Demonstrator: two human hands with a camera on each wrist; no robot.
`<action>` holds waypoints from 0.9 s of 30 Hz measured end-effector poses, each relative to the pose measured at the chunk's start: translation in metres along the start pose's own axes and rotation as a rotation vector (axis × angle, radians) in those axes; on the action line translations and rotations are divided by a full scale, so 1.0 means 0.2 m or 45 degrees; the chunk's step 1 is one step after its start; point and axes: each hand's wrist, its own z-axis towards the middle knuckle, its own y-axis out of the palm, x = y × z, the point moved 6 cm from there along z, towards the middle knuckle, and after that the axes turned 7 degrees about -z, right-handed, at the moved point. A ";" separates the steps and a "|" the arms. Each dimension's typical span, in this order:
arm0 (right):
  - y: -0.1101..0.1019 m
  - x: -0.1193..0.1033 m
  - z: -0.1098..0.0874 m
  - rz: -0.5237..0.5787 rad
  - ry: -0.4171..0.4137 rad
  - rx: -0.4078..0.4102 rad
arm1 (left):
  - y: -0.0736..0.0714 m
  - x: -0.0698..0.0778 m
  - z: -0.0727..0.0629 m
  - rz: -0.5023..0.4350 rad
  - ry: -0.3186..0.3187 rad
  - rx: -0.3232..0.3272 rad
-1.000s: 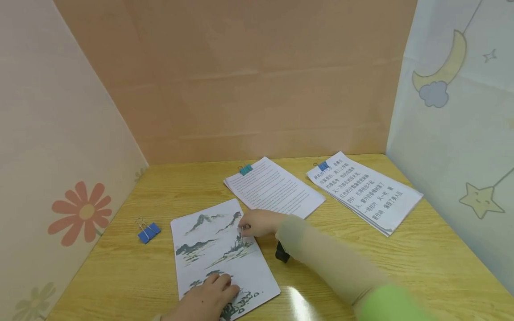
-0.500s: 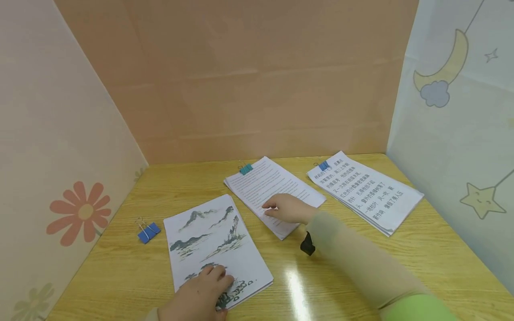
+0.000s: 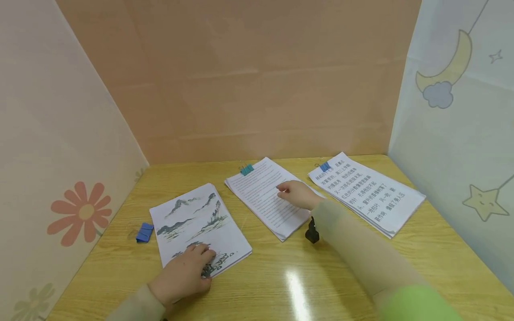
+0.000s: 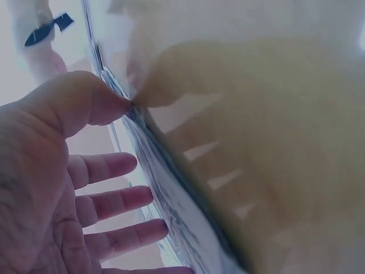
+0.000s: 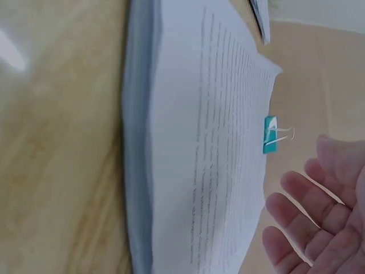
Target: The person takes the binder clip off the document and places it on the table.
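A stack of paper (image 3: 182, 209) with ink landscape pictures on top lies on the left of the table in the head view. My left hand (image 3: 185, 272) rests on its near part, fingers lying over the printed sheet. In the left wrist view the thumb (image 4: 102, 100) reaches the stack's edge and the other fingers are extended. A blue binder clip (image 3: 144, 232) sits right at the stack's left edge. My right hand (image 3: 299, 194) hovers over the middle text stack (image 3: 261, 196), fingers loosely bent and holding nothing. That stack carries a teal binder clip (image 3: 246, 170) at its far corner.
Another stack with large Chinese print (image 3: 367, 196) lies at the right, with a blue binder clip (image 3: 325, 166) on its far corner. The wooden table (image 3: 341, 290) is bounded by a tan back panel (image 3: 261, 89) and patterned side panels.
The picture stack has slid left and away under my left hand, and the blue clip beside it has shifted and turned. My right hand has left that stack and moved right over the middle one.
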 end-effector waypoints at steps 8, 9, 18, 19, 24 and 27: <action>-0.03 0.11 0.15 0.039 0.094 0.042 | -0.05 -0.18 0.06 0.001 -0.137 0.038; -0.03 0.12 0.17 0.033 0.110 0.048 | -0.05 -0.19 0.06 0.000 -0.149 0.041; 0.01 0.18 0.30 -0.024 0.187 0.012 | -0.07 -0.30 0.06 -0.003 -0.244 0.058; 0.02 0.19 0.31 -0.041 0.199 -0.001 | -0.07 -0.31 0.06 -0.002 -0.251 0.060; 0.05 0.26 0.34 -0.090 0.282 -0.057 | -0.10 -0.33 0.05 0.003 -0.250 0.079; 0.07 0.33 0.38 -0.129 0.314 -0.070 | -0.11 -0.36 0.06 -0.005 -0.247 0.099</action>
